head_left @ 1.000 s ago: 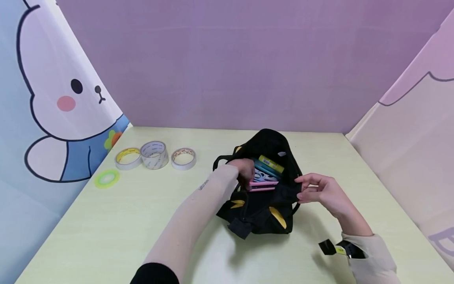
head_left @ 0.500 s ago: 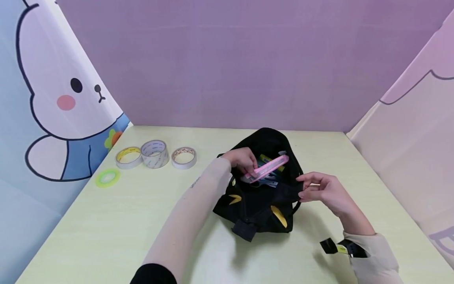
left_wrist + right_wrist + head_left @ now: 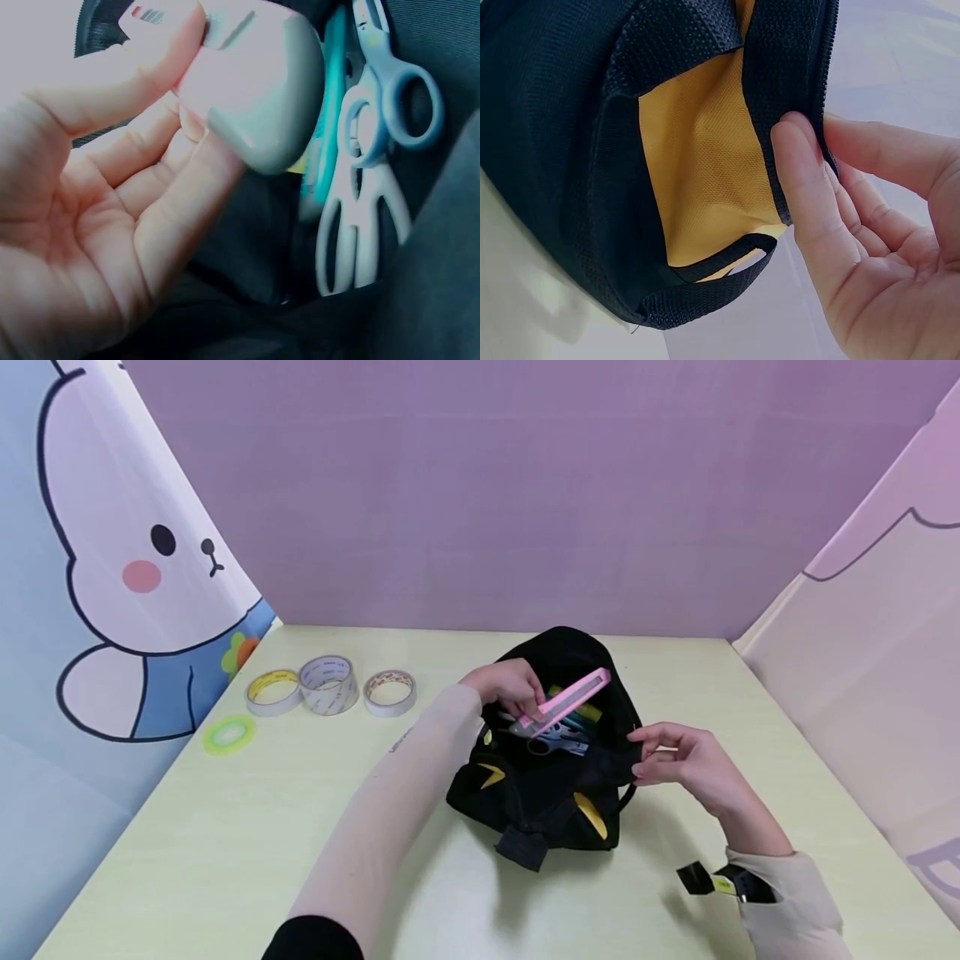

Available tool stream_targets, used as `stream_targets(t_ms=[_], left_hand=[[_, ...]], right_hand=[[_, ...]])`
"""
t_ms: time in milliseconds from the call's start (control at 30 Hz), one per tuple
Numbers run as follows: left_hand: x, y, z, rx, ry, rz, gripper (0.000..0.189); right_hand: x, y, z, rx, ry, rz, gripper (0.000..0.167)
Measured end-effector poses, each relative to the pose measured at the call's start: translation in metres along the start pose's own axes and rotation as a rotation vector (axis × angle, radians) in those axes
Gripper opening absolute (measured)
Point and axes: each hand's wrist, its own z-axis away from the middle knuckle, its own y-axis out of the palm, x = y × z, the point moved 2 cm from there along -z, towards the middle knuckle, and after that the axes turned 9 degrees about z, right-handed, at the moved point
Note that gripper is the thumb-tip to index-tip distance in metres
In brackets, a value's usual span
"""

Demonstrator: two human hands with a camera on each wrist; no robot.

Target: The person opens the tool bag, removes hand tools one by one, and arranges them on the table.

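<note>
A black fabric bag (image 3: 555, 818) with yellow patches stands unzipped on the table. At its mouth my left hand (image 3: 512, 687) pinches a pink box cutter (image 3: 573, 697) with a grey end, held slantwise over the contents. In the left wrist view the thumb lies on one side of the box cutter (image 3: 247, 82), fingers on the other. Below it inside are blue-handled scissors (image 3: 386, 56), white-handled scissors (image 3: 366, 232) and a teal item (image 3: 330, 150). My right hand (image 3: 675, 756) grips the zippered edge (image 3: 791, 90) of the bag between thumb and fingers.
On the table's left stand a yellow-lined tape roll (image 3: 273, 706), a wide clear tape roll (image 3: 330, 700) and a narrow tape roll (image 3: 390, 708). A flat green ring (image 3: 212, 739) lies before them. A purple backdrop (image 3: 480, 502) rises behind the table.
My left hand has come up out of the bag's depth with the pink box cutter, which now tilts up to the right, uncovering the scissors. The right hand keeps its hold.
</note>
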Motion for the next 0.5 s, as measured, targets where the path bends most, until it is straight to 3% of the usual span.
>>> stream_targets(t_ms=[500], left_hand=[[-0.028, -0.022, 0.022, 0.009, 0.008, -0.031, 0.013]], right_hand=[[0.000, -0.001, -0.001, -0.005, 0.019, 0.012, 0.031]])
